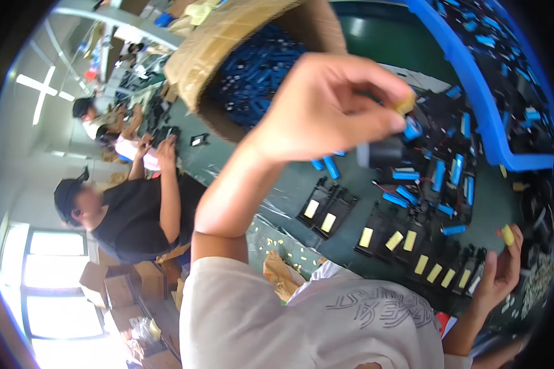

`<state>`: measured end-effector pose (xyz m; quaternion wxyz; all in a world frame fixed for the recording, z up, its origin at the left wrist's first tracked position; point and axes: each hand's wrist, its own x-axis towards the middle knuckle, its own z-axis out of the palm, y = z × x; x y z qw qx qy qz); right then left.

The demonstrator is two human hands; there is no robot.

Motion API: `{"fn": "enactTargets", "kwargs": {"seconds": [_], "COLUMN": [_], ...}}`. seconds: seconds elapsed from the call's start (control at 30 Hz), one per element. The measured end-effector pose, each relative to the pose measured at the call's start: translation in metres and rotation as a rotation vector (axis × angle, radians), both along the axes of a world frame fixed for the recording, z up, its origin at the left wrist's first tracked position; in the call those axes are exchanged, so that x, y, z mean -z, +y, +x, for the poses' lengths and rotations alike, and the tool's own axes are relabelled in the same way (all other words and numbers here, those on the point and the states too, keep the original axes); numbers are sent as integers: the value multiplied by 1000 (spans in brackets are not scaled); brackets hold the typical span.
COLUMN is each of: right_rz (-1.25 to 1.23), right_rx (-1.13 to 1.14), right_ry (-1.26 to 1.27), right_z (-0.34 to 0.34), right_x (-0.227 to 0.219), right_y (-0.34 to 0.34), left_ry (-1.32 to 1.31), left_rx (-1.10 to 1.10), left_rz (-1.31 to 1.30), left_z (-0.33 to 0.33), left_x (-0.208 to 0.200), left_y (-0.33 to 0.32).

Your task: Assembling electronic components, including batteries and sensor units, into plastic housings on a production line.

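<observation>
My left hand is raised over the table, thumb and forefinger pinched together. A yellow finger cover is on its fingertip. What it pinches, if anything, is too blurred to make out. Just below the thumb are a blue cylindrical battery cell and a blurred dark cylinder; whether the hand touches them I cannot tell. At the right, my right hand has its thumb and fingers apart and wears a similar yellow cover. Beside it runs a row of black plastic housings with yellow pads.
A cardboard box of blue cells stands behind my left hand. Loose blue cells with wires cover the table. A blue bin rim curves along the right. Small pale pieces lie near my right hand. A co-worker sits left.
</observation>
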<state>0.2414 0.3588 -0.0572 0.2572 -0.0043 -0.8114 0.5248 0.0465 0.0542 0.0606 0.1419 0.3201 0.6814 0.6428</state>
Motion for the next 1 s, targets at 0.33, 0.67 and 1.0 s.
{"fn": "enactTargets", "kwargs": {"seconds": [0.33,0.67,1.0], "right_rz": [25,-115,-77], "right_rx": [-57,-123,-132], "right_ry": [90,-45,-49], "right_z": [-16,-16,-15], "right_x": [-17,-7,-7], "right_y": [-18,-26,-31], "left_ry": [124,13,23], "left_rx": [-215,-372,-484], "left_rz": [34,77,102], "left_z": [-57,-87,-141], "left_x": [-10,3,15], "left_y": [-1,30,50]}}
